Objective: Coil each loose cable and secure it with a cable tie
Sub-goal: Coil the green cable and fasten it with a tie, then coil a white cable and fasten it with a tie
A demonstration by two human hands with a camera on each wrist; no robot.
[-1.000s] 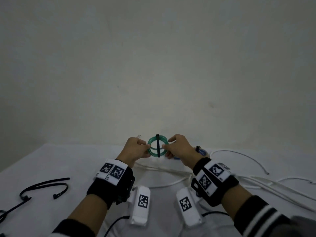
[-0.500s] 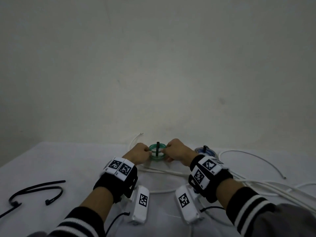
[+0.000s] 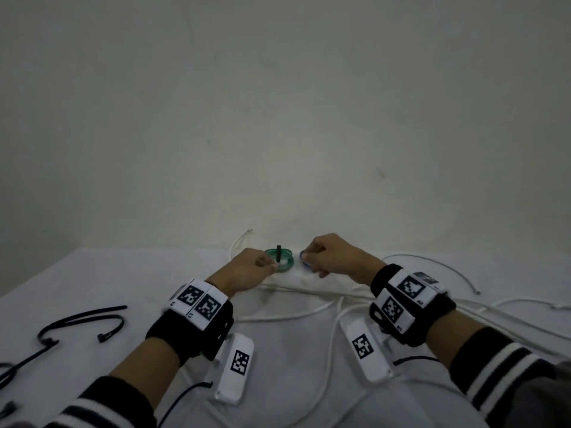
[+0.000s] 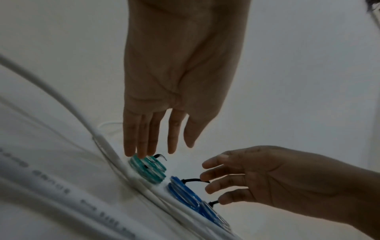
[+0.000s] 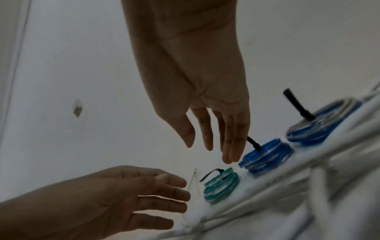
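Observation:
A green coiled cable [image 3: 279,261] lies flat on the white table [image 3: 123,273] near the wall, and the tail of its black cable tie [image 3: 279,253] sticks up. My left hand [image 3: 268,265] is at the coil's left edge with straight fingers [image 4: 144,142] and holds nothing. My right hand [image 3: 309,257] has relaxed fingers [image 5: 230,146], their tips beside a blue tied coil [image 5: 267,155] and apart from the green coil [image 5: 222,185]. A second blue tied coil [image 5: 320,123] lies further right.
Loose white cables [image 3: 309,313] run across the table under and between my arms, and more [image 3: 432,261] curve off to the right. Several black cable ties [image 3: 83,322] lie at the left. A plain wall [image 3: 278,118] rises just behind the coils.
Both hands were holding the green coil upright above the table. It now lies flat by the wall, both hands have let go, and my right hand has shifted right towards the blue coil.

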